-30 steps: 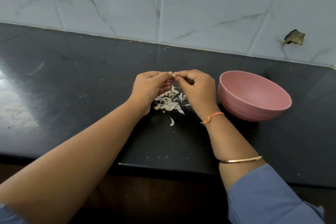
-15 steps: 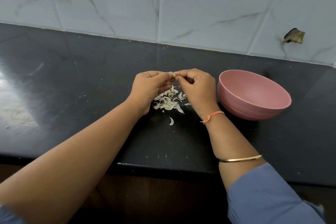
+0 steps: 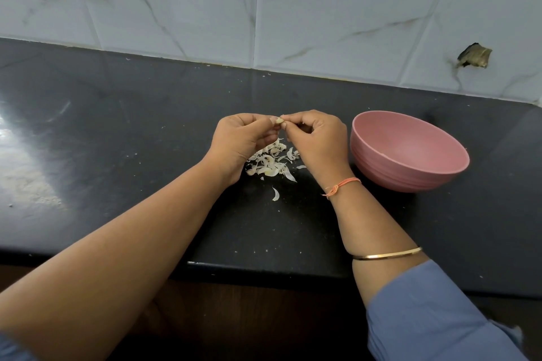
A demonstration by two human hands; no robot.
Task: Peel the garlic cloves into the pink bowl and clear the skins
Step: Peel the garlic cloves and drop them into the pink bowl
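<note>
Head view, looking down: both hands meet above a dark, speckled stone counter (image 3: pixel 117 141). The left hand (image 3: pixel 243 141) and the right hand (image 3: pixel 316 141) have their fingers curled in, and thumb and fingertips of each pinch one small, pale garlic clove (image 3: pixel 278 121) from opposite sides. The clove sits right between the two sets of fingertips, lifted off the counter. How much skin remains on it is too small to tell.

Directly below the pinching fingers, partly hidden by both hands, lies a loose heap of thin white garlic skins (image 3: pixel 269 161) on the counter. One curved white sliver of skin (image 3: pixel 275 193) lies apart from the heap, nearer the wrists.

Just beside the right hand's knuckles, on the far side from the left hand, stands a round pink ribbed bowl (image 3: pixel 390 176), upright; no cloves can be seen inside it.

The right wrist carries an orange knotted thread (image 3: pixel 341 184); further up the forearm are a thin gold bangle (image 3: pixel 387 253) and a blue fabric sleeve (image 3: pixel 425 316).

Beyond the fingertips rises a pale marbled tile wall (image 3: pixel 322 9), with a ragged dark hole (image 3: pixel 473 56) above the bowl.
</note>
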